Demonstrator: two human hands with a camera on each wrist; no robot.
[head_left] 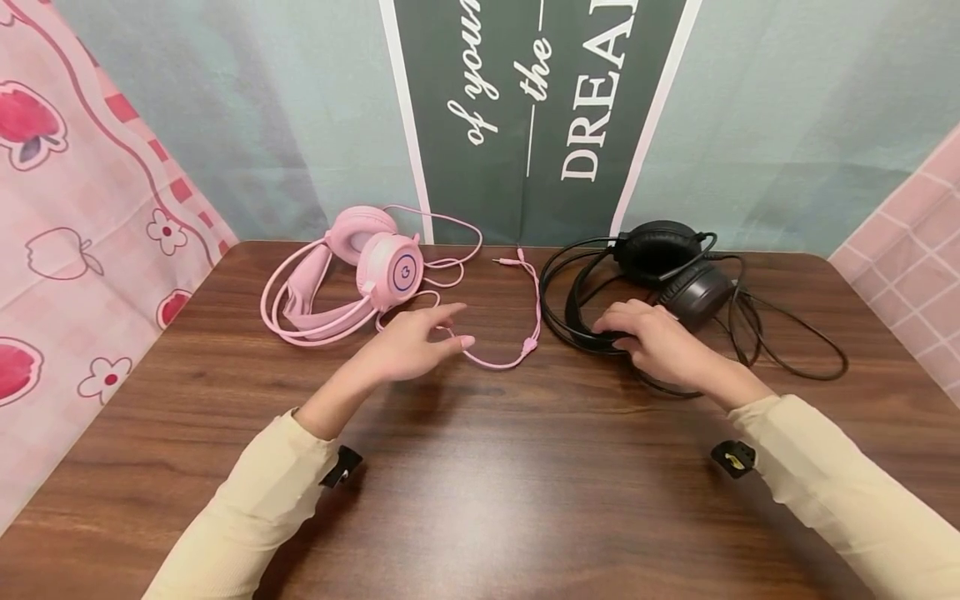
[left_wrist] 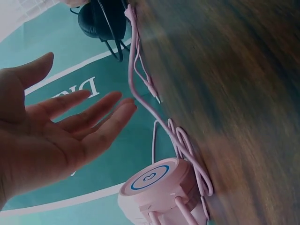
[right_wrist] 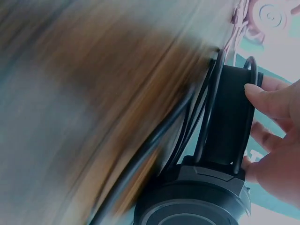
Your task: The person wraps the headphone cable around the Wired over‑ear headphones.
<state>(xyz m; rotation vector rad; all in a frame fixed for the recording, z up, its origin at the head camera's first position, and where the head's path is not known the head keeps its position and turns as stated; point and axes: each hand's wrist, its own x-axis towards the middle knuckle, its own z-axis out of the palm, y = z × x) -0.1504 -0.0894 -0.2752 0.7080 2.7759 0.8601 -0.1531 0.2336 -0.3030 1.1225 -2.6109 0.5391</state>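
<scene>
Pink over-ear headphones (head_left: 393, 271) lie on the left part of the table, headband toward the left. Their pink cable (head_left: 537, 304) trails to the middle and splits into two plugs. Over that cable hovers my left hand (head_left: 416, 346), fingers apart and holding nothing; the left wrist view shows its palm bare. Black headphones (head_left: 701, 296) lie at the right with their black cable (head_left: 813, 333) looped beside them. My right hand (head_left: 667, 346) grips their headband (right_wrist: 229, 112): in the right wrist view the thumb presses the outer tube, and the other fingers are partly hidden behind the band.
The brown wooden table (head_left: 465, 483) ends at the back against a green cloth (head_left: 517, 200) with white lettering. A pink patterned cloth (head_left: 82, 250) hangs at the left, and a pink tiled surface (head_left: 926, 275) stands at the right.
</scene>
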